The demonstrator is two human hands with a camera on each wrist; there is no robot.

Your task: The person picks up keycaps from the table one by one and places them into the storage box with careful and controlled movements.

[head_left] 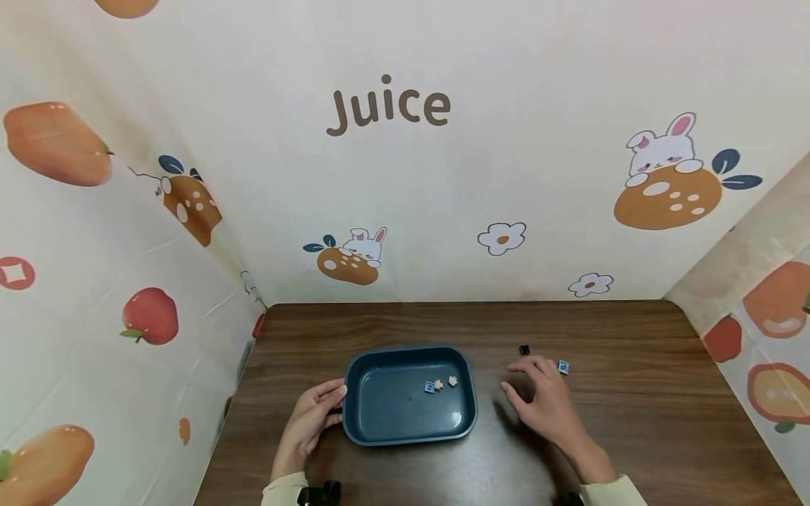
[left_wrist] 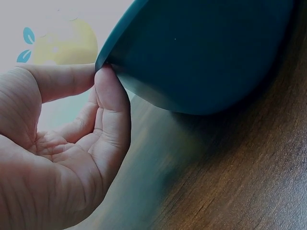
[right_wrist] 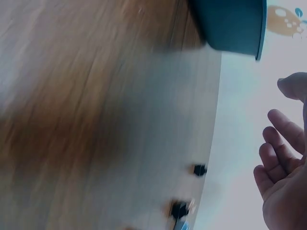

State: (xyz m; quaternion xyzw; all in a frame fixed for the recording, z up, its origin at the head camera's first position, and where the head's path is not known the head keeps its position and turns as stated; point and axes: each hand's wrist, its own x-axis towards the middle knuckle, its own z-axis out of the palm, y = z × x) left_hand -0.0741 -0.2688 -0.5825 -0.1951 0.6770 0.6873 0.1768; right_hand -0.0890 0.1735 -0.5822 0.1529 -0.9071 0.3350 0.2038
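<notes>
A dark teal rectangular tray [head_left: 410,430] sits on the table, and my left hand [head_left: 311,420] pinches its left rim between thumb and fingers. In the left wrist view, the thumb and forefinger of my left hand [left_wrist: 72,139] meet at the tray's rim [left_wrist: 117,33]. Inside the tray lie a small blue-and-white block [head_left: 429,387] and two small cream pieces [head_left: 452,381]. My right hand [head_left: 543,400] hovers over the table right of the tray, fingers apart and holding nothing. Just beyond its fingertips is a small black block [head_left: 524,349]; a blue block [head_left: 563,367] lies beside its knuckles.
The brown wooden table [head_left: 645,393] is bounded behind by an upright white printed sheet [head_left: 506,161] with fruit and rabbits. In the right wrist view, one black block [right_wrist: 199,169] lies apart from another dark piece [right_wrist: 179,209] near the blue block.
</notes>
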